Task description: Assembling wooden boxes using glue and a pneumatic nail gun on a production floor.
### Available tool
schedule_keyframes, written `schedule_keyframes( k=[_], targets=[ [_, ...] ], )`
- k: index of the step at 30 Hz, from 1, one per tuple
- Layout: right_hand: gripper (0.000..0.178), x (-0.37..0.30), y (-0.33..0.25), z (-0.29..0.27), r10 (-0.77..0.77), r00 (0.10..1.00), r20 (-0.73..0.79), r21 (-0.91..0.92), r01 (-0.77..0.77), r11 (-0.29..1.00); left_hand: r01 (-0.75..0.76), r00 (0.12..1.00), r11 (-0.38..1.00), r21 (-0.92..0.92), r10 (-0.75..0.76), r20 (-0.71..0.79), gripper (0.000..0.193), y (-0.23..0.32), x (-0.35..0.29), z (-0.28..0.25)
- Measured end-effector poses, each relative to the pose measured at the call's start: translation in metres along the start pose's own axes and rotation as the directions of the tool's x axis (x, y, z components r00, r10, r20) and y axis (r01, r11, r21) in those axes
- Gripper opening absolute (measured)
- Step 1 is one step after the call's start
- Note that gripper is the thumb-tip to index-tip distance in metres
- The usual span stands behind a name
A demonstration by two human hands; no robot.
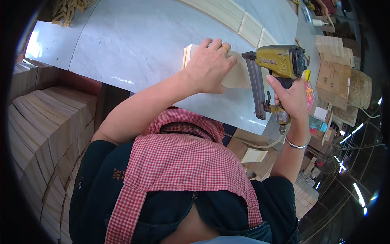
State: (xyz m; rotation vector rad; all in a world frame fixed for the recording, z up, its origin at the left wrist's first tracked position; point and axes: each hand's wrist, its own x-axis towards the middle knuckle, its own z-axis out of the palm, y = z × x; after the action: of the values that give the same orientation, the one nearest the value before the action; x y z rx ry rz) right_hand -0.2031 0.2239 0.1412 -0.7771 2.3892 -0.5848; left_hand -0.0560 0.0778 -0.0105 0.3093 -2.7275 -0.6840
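Observation:
My left hand point(209, 67) lies across a pale wooden piece point(239, 76) on the table, fingers over its far side and thumb toward the near side, gripping it. The hand covers much of the piece, so its full shape is hidden. My right hand point(293, 96) is wrapped round the handle of a yellow and black pneumatic nail gun point(277, 57). The gun's nose points left, close to the wooden piece's right end; I cannot tell whether they touch. An air hose point(264, 145) runs from the fitting below its handle.
The grey marbled table point(122, 44) has a row of pale wooden pieces point(231, 16) along its far side. Stacked wooden boards point(48, 126) stand at the left. Cardboard point(334, 81) and cartons are at the right. Another person's hand point(323, 9) shows at the far right.

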Motion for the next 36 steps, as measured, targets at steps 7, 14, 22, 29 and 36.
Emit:
schedule_keyframes(
  k=[7, 14, 22, 29, 36],
  targets=[
    [0.033, 0.006, 0.004, 0.0, 0.011, 1.0, 0.016, 0.007, -0.011, 1.0, -0.002, 1.0, 1.0, 0.005, 0.002, 0.031, 0.055, 0.0, 0.002, -0.003],
    [0.031, -0.002, 0.017, -0.003, -0.028, 0.998, -0.059, 0.038, 0.03, 0.999, -0.013, 1.0, 1.0, 0.008, 0.013, 0.001, 0.056, 0.0, 0.001, 0.001],
    [0.033, -0.045, 0.129, -0.034, -0.023, 0.841, -0.54, -0.043, -0.001, 0.999, 0.254, 0.957, 0.893, -0.373, -0.287, -0.035, 0.071, -0.017, -0.034, -0.045],
    [0.053, -0.067, 0.331, -0.028, 0.017, 0.835, -0.55, -0.419, -0.293, 0.859, 0.53, 0.621, 0.438, -0.726, -0.783, -0.019, 0.048, -0.066, -0.169, -0.085],
    [0.066, -0.056, 0.366, 0.0, 0.112, 0.769, -0.629, -0.378, -0.429, 0.821, 0.392, 0.877, 0.898, 0.2, -0.3, -0.375, 0.065, 0.014, -0.188, -0.068]
  ],
)
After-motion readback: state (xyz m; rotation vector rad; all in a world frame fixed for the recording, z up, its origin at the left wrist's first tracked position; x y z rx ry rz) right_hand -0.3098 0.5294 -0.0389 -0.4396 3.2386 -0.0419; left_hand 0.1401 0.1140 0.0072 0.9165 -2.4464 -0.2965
